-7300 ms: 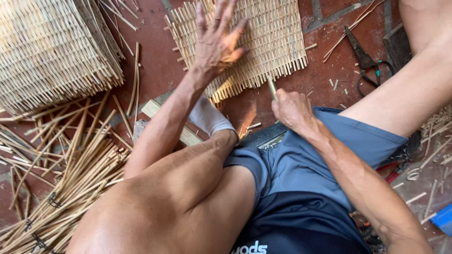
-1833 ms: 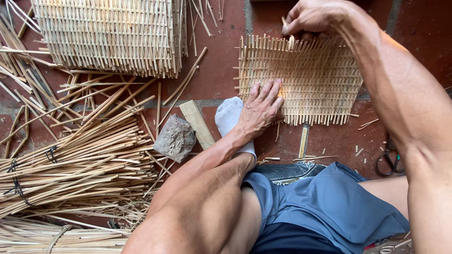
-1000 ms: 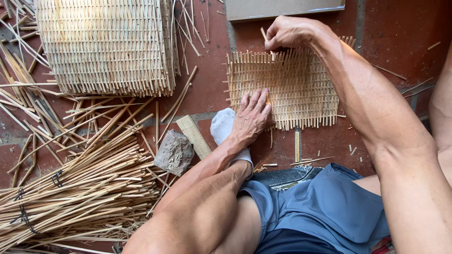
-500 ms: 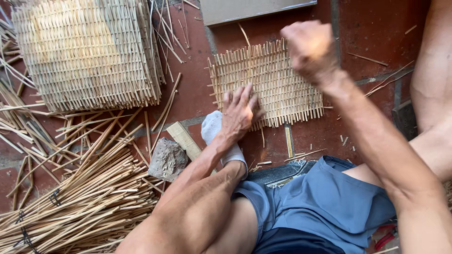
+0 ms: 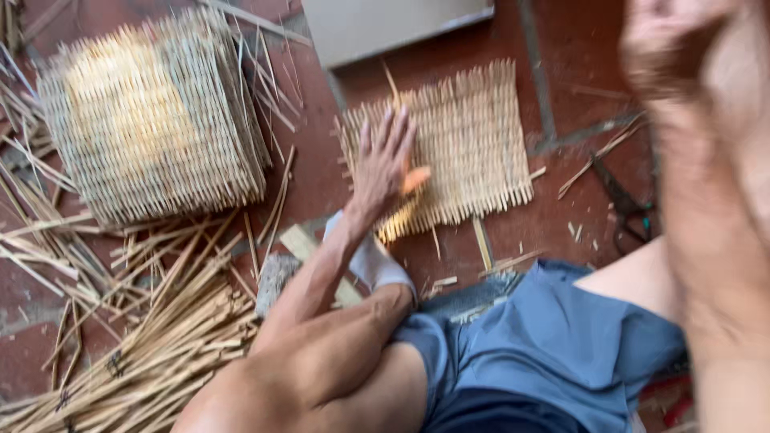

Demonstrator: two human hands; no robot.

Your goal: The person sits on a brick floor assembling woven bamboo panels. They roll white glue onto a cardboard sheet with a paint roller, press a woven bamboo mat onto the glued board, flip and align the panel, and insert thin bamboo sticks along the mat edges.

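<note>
Pressing flat, the left hand [image 5: 385, 160] lies palm-down with fingers spread on the left part of a small woven cane mat [image 5: 461, 144], which rests on the red tiled floor [image 5: 577, 80]; spread this way the hand seems to pin the mat so it cannot slide. It grips nothing, only bears down. Right hand [image 5: 682, 48] is raised near the lens at top right, badly blurred; it looks loosely closed, but whether it holds anything cannot be told. Mat sits just ahead of the person's bent knee and white sock [image 5: 373, 261], its near edge close to the blue shorts [image 5: 545, 345]. Long axis runs left to right with a slight tilt, the right end a little farther from the person; loose strand ends bristle from every edge, one sticking up past the far edge. Well apart to the left stands a larger woven basket piece [image 5: 152, 120]. Bundled cane strips [image 5: 144, 353] lie at lower left beside a grey stone [image 5: 277, 277]. Dark scissors [image 5: 622, 200] lie on the floor right of the mat. A pale board [image 5: 393, 24] sits beyond the mat.
</note>
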